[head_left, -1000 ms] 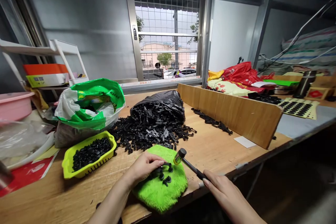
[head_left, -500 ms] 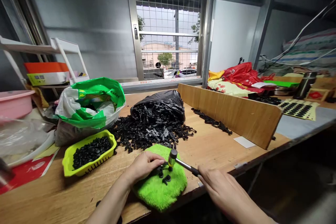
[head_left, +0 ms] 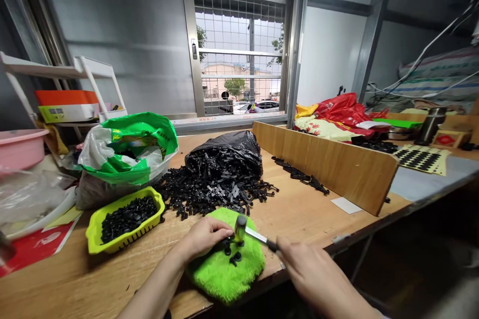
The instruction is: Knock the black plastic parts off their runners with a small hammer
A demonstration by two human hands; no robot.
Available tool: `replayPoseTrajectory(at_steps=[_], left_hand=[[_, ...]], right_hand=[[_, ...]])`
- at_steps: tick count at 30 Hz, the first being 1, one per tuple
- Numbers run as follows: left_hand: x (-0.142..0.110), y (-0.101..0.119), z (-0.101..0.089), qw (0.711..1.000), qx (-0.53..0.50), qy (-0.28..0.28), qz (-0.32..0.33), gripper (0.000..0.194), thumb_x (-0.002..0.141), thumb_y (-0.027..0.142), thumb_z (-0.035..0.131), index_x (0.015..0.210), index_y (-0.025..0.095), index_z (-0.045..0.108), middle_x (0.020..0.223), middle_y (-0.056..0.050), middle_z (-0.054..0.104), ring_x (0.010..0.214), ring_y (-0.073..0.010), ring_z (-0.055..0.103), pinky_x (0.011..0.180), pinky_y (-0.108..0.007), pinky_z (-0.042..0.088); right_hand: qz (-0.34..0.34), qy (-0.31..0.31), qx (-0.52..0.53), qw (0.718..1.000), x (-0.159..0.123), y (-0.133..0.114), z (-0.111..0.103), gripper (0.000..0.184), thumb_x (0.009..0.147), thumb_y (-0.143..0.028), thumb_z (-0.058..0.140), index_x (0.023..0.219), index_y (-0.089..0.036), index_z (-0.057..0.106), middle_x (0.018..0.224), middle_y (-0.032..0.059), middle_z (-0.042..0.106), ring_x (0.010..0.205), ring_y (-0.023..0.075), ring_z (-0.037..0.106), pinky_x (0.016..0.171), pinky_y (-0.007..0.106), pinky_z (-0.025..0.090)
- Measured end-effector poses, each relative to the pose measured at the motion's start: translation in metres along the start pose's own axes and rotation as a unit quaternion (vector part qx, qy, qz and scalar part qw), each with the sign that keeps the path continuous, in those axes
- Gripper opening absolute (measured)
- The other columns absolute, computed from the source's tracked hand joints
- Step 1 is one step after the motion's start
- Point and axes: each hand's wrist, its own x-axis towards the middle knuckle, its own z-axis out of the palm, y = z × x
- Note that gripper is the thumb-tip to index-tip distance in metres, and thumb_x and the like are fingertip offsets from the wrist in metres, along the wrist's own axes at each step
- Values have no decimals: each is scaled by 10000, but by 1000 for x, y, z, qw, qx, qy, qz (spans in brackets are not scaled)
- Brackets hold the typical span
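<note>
My right hand [head_left: 299,258] is closed round the dark handle of a small mallet [head_left: 258,237]. The mallet's head, dark at the top and yellowish below, is over the green fluffy pad [head_left: 228,279]. Beside it, my left hand [head_left: 207,234] pinches a small black plastic part, mostly hidden by the fingers and the mallet head. Other small black parts [head_left: 235,258] lie on the pad just in front of my left fingers. Behind the pad spreads a heap of black plastic pieces [head_left: 209,192], spilling from a black plastic bag [head_left: 239,147].
Left of my hands stands a yellow basket [head_left: 93,237] of black discs, with a green and white bag [head_left: 127,174] behind it. A wooden board [head_left: 325,164] stands on edge at right, black strips [head_left: 303,178] alongside. The table's front edge runs close by my right hand.
The view has shifted slightly. The mallet is still over the pad beside my left fingers, its head a little blurred now. Both hands keep their grips.
</note>
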Motion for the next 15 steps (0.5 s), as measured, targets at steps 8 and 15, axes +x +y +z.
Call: replayPoseTrajectory(at_steps=[8,15], left_hand=[[-9,3,-8,989,-125,71,-43,274,733,359,536,601,132,613,549,10,529,519,-109,434,497,-186,311],[-38,3,-23,908,-336,225,-111,261,590,249,689,815,129,632,733,-40,647,658,-137,577,585,-197,437]], right_hand=[[40,-18,21,999,-4,6,3,283,926,-343,204,823,-235,444,698,22,572,686,221,578,558,295,336],[42,-21,72,996,-37,23,0,293,893,-428,279,808,-269,510,740,12,621,708,212,596,610,290,395]])
